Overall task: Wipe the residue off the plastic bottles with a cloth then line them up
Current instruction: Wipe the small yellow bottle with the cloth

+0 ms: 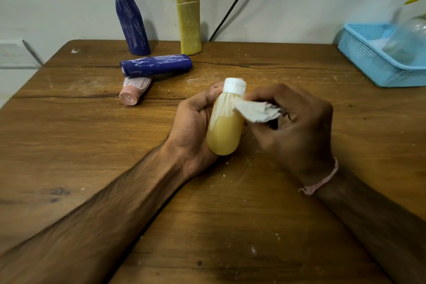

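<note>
My left hand [193, 127] grips a small amber bottle [224, 131] with a white cap, held above the middle of the wooden table [92, 145]. White streaks show on its upper part. My right hand [297, 129] pinches a crumpled white cloth [258, 112] against the bottle's upper right side. At the back stand a tall blue bottle [130, 16] and a yellow bottle [189, 22], both smeared white. In front of them a second blue bottle [156, 65] and a pink bottle [134, 91] lie on their sides, also streaked.
A light blue plastic basket [368, 57] holding clear plastic items sits at the table's back right corner. A black cable [235, 2] runs down the wall behind the table. White crumbs are scattered over the wood.
</note>
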### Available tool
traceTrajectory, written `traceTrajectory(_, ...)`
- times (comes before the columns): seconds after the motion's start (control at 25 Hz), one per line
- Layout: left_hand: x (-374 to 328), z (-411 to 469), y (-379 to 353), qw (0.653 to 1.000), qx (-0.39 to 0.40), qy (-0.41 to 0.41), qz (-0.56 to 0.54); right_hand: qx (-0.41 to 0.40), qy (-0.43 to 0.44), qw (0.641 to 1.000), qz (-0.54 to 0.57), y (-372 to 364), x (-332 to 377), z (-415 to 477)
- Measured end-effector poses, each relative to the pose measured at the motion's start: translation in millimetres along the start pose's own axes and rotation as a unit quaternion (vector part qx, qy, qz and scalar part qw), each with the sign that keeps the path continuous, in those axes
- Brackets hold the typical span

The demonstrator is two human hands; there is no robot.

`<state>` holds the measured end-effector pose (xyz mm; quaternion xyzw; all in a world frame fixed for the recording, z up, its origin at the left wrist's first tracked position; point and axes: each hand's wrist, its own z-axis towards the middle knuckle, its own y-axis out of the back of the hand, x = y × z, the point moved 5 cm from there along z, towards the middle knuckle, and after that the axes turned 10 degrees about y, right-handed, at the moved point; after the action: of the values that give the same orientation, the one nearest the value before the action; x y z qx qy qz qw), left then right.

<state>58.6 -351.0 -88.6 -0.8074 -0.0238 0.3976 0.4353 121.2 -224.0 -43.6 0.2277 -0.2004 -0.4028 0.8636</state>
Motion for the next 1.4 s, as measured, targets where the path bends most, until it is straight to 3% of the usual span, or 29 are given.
traceTrajectory(0.12,3.1,-0.1,-0.9,1.000,-0.007,0.003,0.026,-0.048,-0.059,0.997,-0.026,5.6,-11.7,0.4)
traceTrajectory(0.36,-1.1,-1.0,-1.8,0.999,-0.004,-0.013,-0.030,0.048,0.051,0.997,0.017,-2.1,5.9,-3.8)
traceTrajectory(0.52,-0.3,-1.4,-3.4,1.000,0.010,-0.012,0.015,-0.008,-0.002,1.000,-0.030,3.5,-4.9,0.4)
traceTrajectory(0.72,-2.1,-1.2,-3.7,0.999,0.027,-0.014,-0.024,0.082,0.080,0.993,0.018,-6.0,11.5,-3.0)
traceTrajectory(0.92,0.8,0.8,-2.7,0.999,0.017,-0.011,0.025,0.006,0.003,0.999,-0.037,3.2,-1.6,1.8)
traceTrajectory(1.08,-0.7,-0.2,-4.5,0.999,0.041,-0.009,-0.011,0.088,0.093,0.992,0.019,-4.6,11.8,-0.8)
traceTrajectory(1.24,-0.2,1.6,-1.9,0.999,0.031,-0.019,0.024,0.008,0.014,1.000,-0.027,5.9,-2.9,2.7)
traceTrajectory(1.4,-1.5,0.5,-4.5,0.999,0.051,-0.016,0.001,0.085,0.094,0.992,0.014,-5.9,17.3,0.4)
